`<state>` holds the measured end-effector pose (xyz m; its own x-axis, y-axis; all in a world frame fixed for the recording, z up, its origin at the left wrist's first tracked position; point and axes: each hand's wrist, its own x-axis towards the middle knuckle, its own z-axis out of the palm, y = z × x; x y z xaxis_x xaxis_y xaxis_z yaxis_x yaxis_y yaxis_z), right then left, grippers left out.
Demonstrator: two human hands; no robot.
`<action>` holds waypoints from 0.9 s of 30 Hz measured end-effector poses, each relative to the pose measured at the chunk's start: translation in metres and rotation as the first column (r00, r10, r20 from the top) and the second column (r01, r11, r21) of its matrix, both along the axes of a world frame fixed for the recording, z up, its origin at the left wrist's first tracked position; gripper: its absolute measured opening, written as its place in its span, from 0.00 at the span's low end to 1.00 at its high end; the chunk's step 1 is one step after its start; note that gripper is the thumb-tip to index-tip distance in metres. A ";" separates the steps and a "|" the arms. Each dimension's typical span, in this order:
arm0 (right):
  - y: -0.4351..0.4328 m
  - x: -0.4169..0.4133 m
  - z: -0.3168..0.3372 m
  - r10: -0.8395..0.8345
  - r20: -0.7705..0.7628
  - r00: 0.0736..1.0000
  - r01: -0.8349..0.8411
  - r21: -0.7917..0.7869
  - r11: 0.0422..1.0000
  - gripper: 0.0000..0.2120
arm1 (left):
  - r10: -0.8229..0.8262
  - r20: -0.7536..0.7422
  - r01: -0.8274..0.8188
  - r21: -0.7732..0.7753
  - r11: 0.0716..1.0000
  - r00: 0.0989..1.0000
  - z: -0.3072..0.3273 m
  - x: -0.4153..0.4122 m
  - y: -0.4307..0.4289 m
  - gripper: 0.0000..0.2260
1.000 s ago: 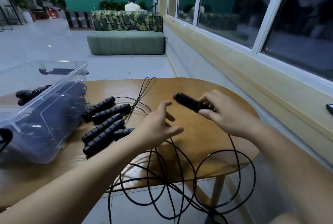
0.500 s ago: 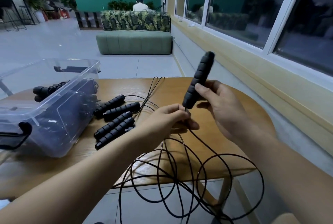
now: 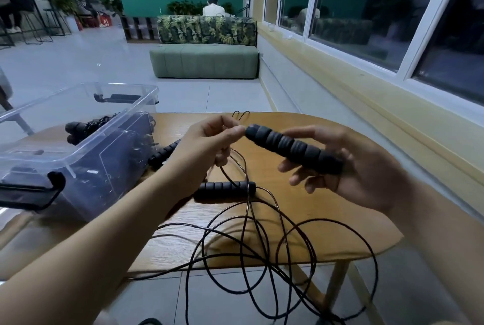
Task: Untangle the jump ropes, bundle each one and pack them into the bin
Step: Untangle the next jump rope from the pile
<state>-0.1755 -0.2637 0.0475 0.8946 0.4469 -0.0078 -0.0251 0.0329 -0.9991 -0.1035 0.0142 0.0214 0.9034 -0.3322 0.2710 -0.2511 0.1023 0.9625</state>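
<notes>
Black ribbed foam handle (image 3: 293, 150), seemingly light, we are gripping in our right hand (image 3: 366, 178); our left hand (image 3: 207, 146) is pinching its limp thin black cord (image 3: 245, 170).

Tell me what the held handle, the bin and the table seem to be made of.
Handle: probably foam, matte black, in ribbed segments. Bin: clear glossy plastic; contents show through. Table: wood or wood-look laminate, with visible grain.
</notes>
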 end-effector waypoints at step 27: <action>0.041 0.010 -0.017 -0.369 -0.033 0.929 0.370 0.042 0.928 0.11 | -0.086 -0.090 0.108 0.278 0.955 0.992 -0.019 -0.022 -0.024 0.16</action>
<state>-0.1653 -0.2228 0.0308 0.9962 0.0855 -0.0185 -0.0263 0.0907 -0.9955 -0.1257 -0.0096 0.0027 0.8774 -0.4720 0.0855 -0.1783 -0.1553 0.9717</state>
